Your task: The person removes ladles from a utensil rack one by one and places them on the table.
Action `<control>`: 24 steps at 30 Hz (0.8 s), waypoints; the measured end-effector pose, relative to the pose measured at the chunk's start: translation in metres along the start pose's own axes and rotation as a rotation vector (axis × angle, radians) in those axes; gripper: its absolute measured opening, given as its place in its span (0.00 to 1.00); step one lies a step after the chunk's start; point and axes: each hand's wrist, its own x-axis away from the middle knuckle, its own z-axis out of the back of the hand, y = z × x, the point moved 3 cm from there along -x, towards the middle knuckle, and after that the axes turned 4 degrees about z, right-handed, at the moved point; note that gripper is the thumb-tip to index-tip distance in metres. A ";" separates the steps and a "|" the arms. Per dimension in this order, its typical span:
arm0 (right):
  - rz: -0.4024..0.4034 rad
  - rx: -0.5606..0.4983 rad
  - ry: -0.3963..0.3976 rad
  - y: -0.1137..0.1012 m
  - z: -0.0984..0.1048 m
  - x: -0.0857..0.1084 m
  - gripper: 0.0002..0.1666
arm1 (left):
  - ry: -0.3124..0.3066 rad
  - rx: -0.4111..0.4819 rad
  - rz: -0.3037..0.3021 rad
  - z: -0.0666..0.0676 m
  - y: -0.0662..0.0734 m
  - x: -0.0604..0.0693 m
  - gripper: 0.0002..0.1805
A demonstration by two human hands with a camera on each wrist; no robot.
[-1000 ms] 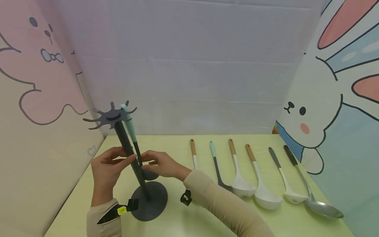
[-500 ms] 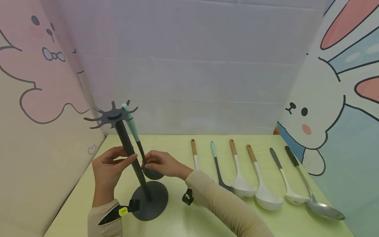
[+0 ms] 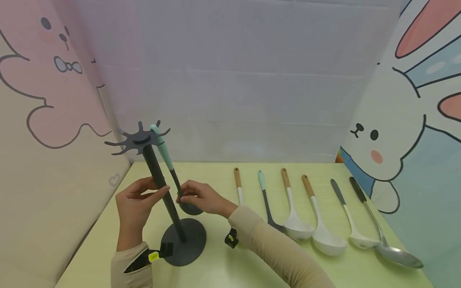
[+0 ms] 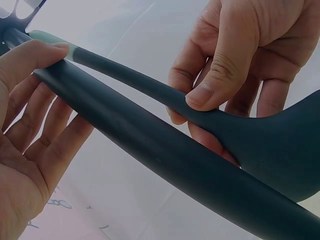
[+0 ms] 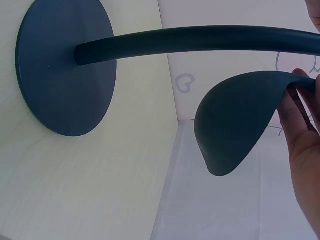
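Note:
A dark utensil stand with a round base (image 3: 180,256) and a pole (image 3: 155,168) leans in the head view; curved hook arms (image 3: 141,138) fan out at its top. My left hand (image 3: 135,206) holds the pole between thumb and fingers. Beside the pole is a dark ladle (image 3: 165,154) with a mint handle, its top among the hook arms; whether it is hooked there I cannot tell. My right hand (image 3: 205,198) pinches the ladle's neck just above the bowl. In the right wrist view, the bowl (image 5: 235,120) is apart from the pole and off the table.
Several utensils lie in a row on the right of the pale table (image 3: 216,272): a mint-handled dark one (image 3: 266,204), white ladles with wooden handles (image 3: 297,229), a grey-handled white ladle (image 3: 360,241) and a metal ladle (image 3: 399,256). My right sleeve covers part of a wooden-handled utensil (image 3: 237,180).
My right hand has moved slightly right, and the ladle's lower end has swung away from the pole with it. The left hand keeps its hold on the pole. The head view has shifted a little.

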 end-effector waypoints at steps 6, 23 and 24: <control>0.006 0.009 0.017 0.003 0.002 0.000 0.11 | 0.002 0.010 0.024 -0.001 -0.001 0.000 0.13; 0.034 0.004 0.091 0.000 0.014 -0.003 0.10 | -0.008 0.008 0.014 -0.003 0.001 0.003 0.13; 0.034 0.006 0.094 0.000 0.014 -0.002 0.10 | -0.006 0.006 0.014 -0.003 0.002 0.003 0.13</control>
